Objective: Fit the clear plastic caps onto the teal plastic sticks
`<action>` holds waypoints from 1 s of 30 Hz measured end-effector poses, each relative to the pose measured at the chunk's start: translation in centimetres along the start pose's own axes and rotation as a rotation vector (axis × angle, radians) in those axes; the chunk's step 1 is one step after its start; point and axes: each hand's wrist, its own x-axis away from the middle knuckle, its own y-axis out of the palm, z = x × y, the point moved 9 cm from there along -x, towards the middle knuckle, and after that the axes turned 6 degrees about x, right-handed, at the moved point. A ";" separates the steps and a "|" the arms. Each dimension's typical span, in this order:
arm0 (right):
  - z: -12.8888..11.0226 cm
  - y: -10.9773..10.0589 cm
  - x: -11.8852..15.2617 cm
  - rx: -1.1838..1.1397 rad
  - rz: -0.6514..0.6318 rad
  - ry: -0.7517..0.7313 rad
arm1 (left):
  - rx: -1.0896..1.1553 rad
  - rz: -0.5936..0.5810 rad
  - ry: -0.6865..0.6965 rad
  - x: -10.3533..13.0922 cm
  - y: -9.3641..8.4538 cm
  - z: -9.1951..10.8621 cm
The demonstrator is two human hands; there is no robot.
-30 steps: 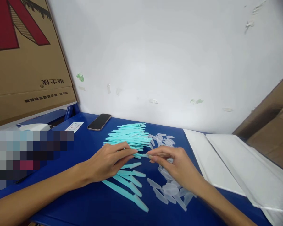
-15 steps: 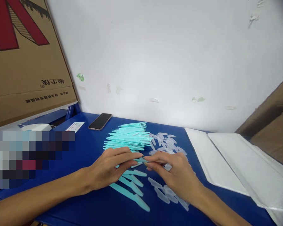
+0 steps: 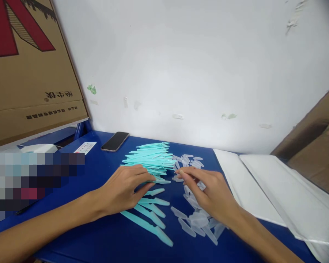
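Observation:
Between the thumb and fingers of my left hand (image 3: 134, 186) is a turquoise razor (image 3: 162, 181) with a clear cap on its end, beside the large pile of turquoise razors (image 3: 150, 157). Below that hand, several capped razors (image 3: 153, 215) lie fanned out. My right hand (image 3: 205, 186) is over the scattered translucent caps (image 3: 197, 219), thumb and forefinger pinched near the right tip of the razor pile. Whatever those fingertips may hold is too small to make out.
A phone (image 3: 115, 141) and a white card (image 3: 84, 148) lie at the back left of the blue table (image 3: 98, 241). White foam sheets (image 3: 263, 193) are at the right. Cardboard boxes (image 3: 35, 84) stand on both sides, and a white wall is behind.
My hands, which met over one razor, are now apart. The left has shifted slightly left and up with a razor; the right has moved up off it. Another razor lies in the fan.

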 end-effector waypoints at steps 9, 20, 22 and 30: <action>0.4 -0.2 -0.2 0.069 -0.020 -0.011 | -0.083 -0.260 -0.101 0.7 1.8 -1.2; 1.7 0.3 -0.7 0.480 -0.192 -0.049 | -0.094 -0.252 -0.087 0.1 1.7 -1.1; 2.0 0.4 -0.7 0.548 -0.215 -0.064 | -0.146 -0.194 -0.086 0.0 1.2 -1.5; 2.2 0.6 -0.5 0.601 -0.267 -0.046 | -0.287 -0.201 -0.131 0.1 0.7 -3.1</action>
